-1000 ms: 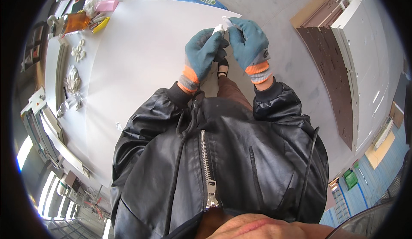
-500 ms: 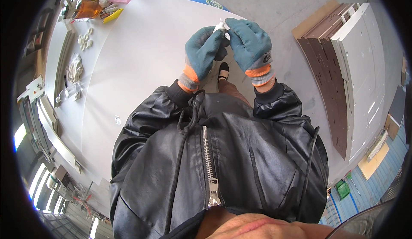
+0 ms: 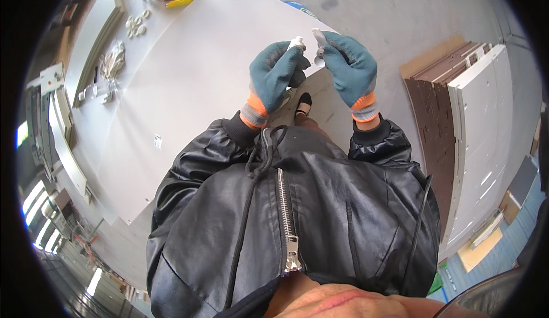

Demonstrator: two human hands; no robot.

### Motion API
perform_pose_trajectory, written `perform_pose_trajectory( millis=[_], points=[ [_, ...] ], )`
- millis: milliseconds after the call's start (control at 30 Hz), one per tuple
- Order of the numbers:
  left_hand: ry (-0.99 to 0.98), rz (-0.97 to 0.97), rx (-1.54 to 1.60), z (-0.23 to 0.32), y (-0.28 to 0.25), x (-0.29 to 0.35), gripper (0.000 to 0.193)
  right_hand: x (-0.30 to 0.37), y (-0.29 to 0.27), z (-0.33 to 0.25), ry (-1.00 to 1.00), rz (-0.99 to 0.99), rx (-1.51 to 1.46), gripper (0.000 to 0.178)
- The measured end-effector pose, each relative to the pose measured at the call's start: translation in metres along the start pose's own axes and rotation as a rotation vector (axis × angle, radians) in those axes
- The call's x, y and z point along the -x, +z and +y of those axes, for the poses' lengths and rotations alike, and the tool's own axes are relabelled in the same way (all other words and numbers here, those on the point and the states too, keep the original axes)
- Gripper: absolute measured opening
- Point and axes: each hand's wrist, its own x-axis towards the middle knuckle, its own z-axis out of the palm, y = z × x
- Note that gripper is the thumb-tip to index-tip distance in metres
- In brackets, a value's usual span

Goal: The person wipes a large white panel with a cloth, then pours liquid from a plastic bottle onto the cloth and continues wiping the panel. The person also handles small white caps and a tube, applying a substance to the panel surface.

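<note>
Both my hands wear blue-green gloves with grey and orange cuffs, raised over the near edge of the white board. My left hand (image 3: 275, 73) is closed around a small white bottle (image 3: 296, 42); its narrow tip points up and most of its body is hidden by the fingers. Just to the right, my right hand (image 3: 349, 64) pinches a slim white cap-like piece (image 3: 318, 34) with a round end showing below the fingertips. A narrow gap separates the piece from the bottle.
The large white board (image 3: 189, 66) spreads to the left, with white round caps (image 3: 136, 25), a clear plastic bag (image 3: 112, 58) and a yellow-handled tool (image 3: 182, 1) beyond. Brown and white panels (image 3: 440, 112) stand stacked on the right. My shoe (image 3: 303, 104) shows below my hands.
My hands have drawn apart; the white piece in my right hand has come away from the bottle in my left. The view has shifted, so the board and panels sit lower.
</note>
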Motion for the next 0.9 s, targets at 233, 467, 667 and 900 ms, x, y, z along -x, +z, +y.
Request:
perform_pose_trajectory(
  millis=[233,467,667,900],
  points=[
    [0.005,-0.053,0.083,0.02,-0.062,0.007,0.034,-0.014,0.064,-0.025,0.093,-0.137,-0.066,0.025],
    [0.038,-0.027,0.111,0.043,-0.138,0.007,0.032,-0.03,0.144,-0.034,-0.188,-0.192,0.076,0.025],
    [0.014,-0.006,0.151,0.051,-0.185,0.008,0.032,-0.046,0.186,-0.038,-0.374,-0.278,0.236,0.027],
    [-0.013,0.069,0.249,0.058,-0.225,0.007,0.031,-0.063,0.219,-0.043,-0.529,-0.404,0.381,0.032]
  ],
)
